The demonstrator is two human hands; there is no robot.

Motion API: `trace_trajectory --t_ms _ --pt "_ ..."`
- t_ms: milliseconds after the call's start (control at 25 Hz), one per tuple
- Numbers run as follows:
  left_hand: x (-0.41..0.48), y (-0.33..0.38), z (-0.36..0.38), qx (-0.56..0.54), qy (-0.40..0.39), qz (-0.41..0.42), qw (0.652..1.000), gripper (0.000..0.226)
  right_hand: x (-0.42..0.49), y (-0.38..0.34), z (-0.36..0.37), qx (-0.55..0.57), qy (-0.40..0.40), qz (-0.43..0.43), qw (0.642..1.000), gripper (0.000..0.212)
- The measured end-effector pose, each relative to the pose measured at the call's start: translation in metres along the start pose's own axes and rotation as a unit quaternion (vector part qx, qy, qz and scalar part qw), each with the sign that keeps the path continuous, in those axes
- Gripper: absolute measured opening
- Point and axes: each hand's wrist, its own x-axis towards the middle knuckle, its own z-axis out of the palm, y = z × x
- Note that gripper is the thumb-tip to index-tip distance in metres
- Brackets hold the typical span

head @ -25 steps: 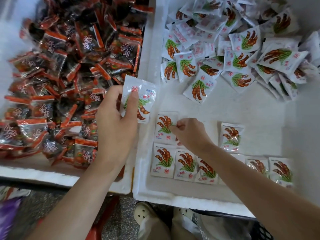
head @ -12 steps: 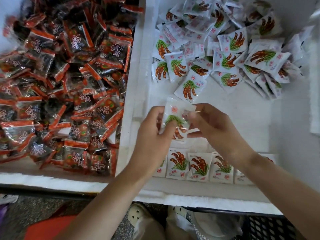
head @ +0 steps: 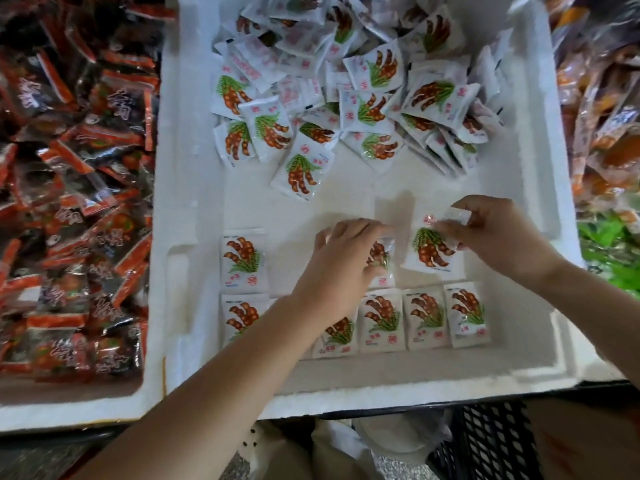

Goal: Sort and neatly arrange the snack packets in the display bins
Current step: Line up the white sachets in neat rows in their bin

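White foam bin (head: 187,237) sits between red-black packets (head: 69,202) on the left and orange packets (head: 595,116) on the right. Its near row (head: 381,320) shows five white packets, partly hidden by the left arm, with three more behind. The right hand (head: 502,237) pinches one packet (head: 431,251), long axis near-far, with its stamp at the far end. The left hand (head: 339,265) lies over its neighbour (head: 381,259); I cannot tell whether it grips. A loose heap (head: 346,81) lies far.

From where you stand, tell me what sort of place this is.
Probably a shop's snack display or stock area: a white foam bin holds a heap of white packets with neat rows laid at its near end, the bin beside it is piled with red-and-black packets.
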Motion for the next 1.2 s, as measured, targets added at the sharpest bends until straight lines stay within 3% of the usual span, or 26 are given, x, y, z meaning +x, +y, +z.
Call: trace_trajectory --t_ms 120,200,280,320,360,440,520,600,720,880,1000,1080,1200 --pt "0.008 -0.006 0.012 0.103 -0.036 0.04 0.993 0.059 0.01 0.015 0.005 0.02 -0.031 0.021 0.999 0.016" --pt "0.01 -0.008 0.017 0.13 -0.028 0.041 0.99 0.063 0.01 0.019 0.013 0.183 0.007 0.07 0.98 0.015" --pt "0.011 -0.008 0.019 0.129 -0.016 0.035 0.991 0.064 0.003 0.021 0.017 0.352 0.036 0.117 0.928 0.024" --pt "0.011 -0.008 0.02 0.128 -0.013 0.035 0.991 0.064 -0.002 0.025 0.019 0.367 0.033 0.133 0.92 0.028" --pt "0.011 -0.008 0.02 0.128 -0.012 0.036 0.991 0.064 -0.006 0.029 0.022 0.321 0.02 0.141 0.936 0.032" --pt "0.01 -0.007 0.019 0.131 -0.017 0.037 0.991 0.064 -0.015 0.035 0.024 0.105 -0.024 0.117 0.987 0.044" --pt "0.013 -0.005 0.019 0.119 -0.019 0.029 0.992 0.067 -0.019 0.035 0.025 -0.069 -0.034 0.032 0.997 0.057" --pt "0.017 -0.002 0.017 0.053 -0.022 -0.016 0.998 0.067 -0.014 0.032 0.024 -0.133 -0.026 -0.068 0.989 0.063" --pt "0.024 -0.001 0.014 -0.059 -0.041 -0.086 0.994 0.047 -0.002 0.028 0.023 -0.166 -0.07 -0.132 0.975 0.052" --pt "0.023 -0.005 -0.007 -0.112 -0.031 -0.099 0.988 0.024 0.004 0.028 0.024 -0.132 -0.15 -0.106 0.974 0.03" --pt "0.017 -0.016 -0.04 -0.124 -0.009 -0.107 0.986 0.024 0.014 0.021 0.019 -0.086 -0.099 -0.089 0.987 0.003" --pt "0.01 -0.029 -0.058 -0.103 -0.015 -0.115 0.988 0.025 0.02 0.012 0.018 -0.079 -0.078 -0.083 0.99 0.004" --pt "0.0 -0.045 -0.065 -0.083 -0.04 -0.137 0.986 0.026 0.012 0.001 0.029 -0.135 -0.138 -0.094 0.977 0.042"
